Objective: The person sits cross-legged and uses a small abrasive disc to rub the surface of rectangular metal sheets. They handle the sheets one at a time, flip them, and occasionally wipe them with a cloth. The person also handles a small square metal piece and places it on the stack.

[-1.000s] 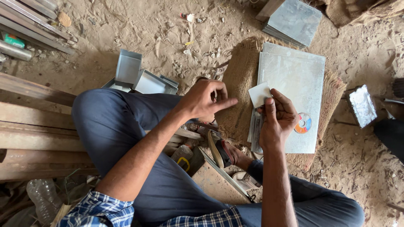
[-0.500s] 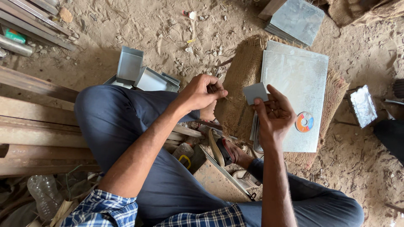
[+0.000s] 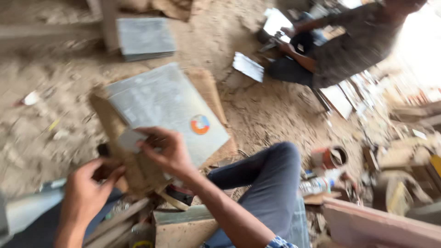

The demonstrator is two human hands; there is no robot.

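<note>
Sandy floor strewn with scraps, big grey sheet lying on brown sacking; right hand at its near edge, fingers pinched on small grey piece, left hand just below-left, fingers curled, grip too blurred to tell. Likely risks: cut from sheet edge, piece slipping into sand. Right of sheet: orange tin, contents unclear.
</note>
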